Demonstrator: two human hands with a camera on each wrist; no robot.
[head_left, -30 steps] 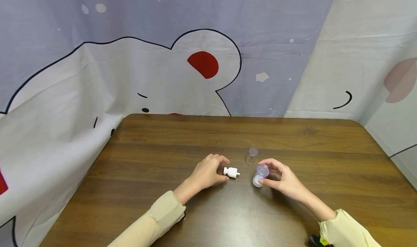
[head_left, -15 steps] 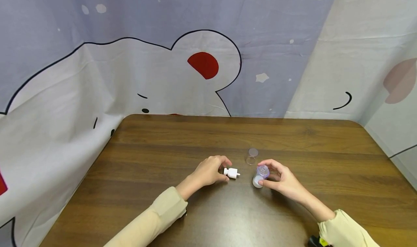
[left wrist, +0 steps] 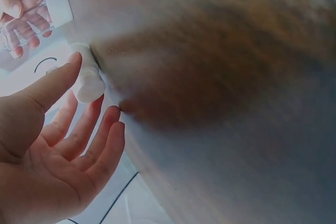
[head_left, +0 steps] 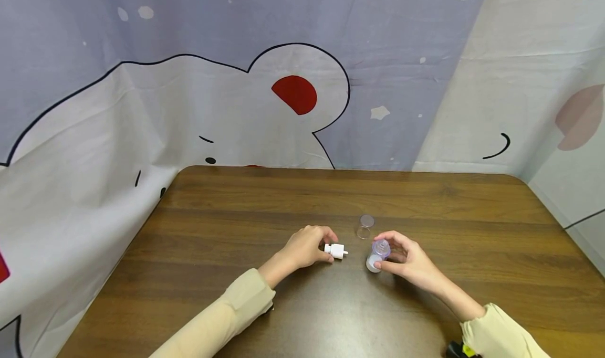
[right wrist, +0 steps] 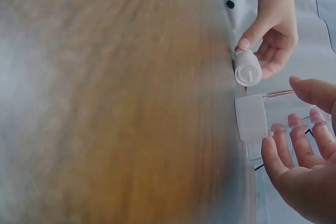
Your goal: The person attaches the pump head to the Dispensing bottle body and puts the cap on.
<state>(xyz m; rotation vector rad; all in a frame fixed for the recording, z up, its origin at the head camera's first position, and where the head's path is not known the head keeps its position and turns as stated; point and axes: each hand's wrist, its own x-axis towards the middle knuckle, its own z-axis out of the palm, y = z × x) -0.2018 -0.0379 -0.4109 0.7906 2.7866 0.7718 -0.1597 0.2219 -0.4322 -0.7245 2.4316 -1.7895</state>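
Note:
A small white pump head (head_left: pixel 335 251) lies on its side on the wooden table, its thin stem pointing right. My left hand (head_left: pixel 302 249) is around it, thumb on the near side and index finger on the far side; in the left wrist view the other fingers (left wrist: pixel 100 150) are spread and loosely bent. To the right, my right hand (head_left: pixel 416 261) holds a clear, purple-tinted bottle (head_left: pixel 381 248) between thumb and fingers. Its white base (right wrist: pixel 252 118) is down at the tabletop. Through the clear wall, the right fingers show in the right wrist view.
Behind the bottle, a clear round lid (head_left: pixel 366 220) and a thin clear ring (head_left: pixel 363 233) lie on the table (head_left: pixel 246 206). A patterned curtain (head_left: pixel 227 111) hangs along the far and left edges. A black and yellow object (head_left: pixel 460 350) shows by the right sleeve.
My left hand has moved slightly right, its thumb and index finger now further around the pump head. The right hand and bottle have hardly moved.

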